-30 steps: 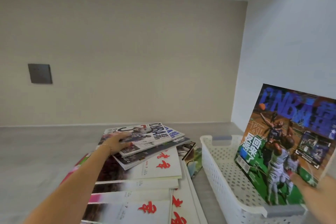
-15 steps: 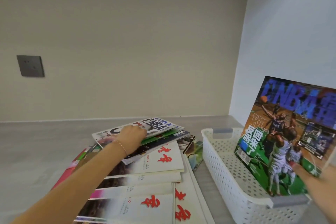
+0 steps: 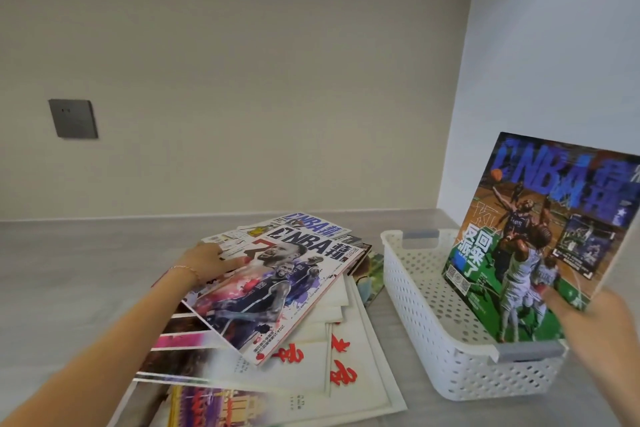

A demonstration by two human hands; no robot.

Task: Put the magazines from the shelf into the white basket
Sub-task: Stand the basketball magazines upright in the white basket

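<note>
Two hands (image 3: 207,262) (image 3: 588,314) (one magazine (image 3: 543,236) each)

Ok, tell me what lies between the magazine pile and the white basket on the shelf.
In the head view, only a narrow strip of bare grey shelf separates the magazine pile from the white basket; nothing lies on it.
</note>
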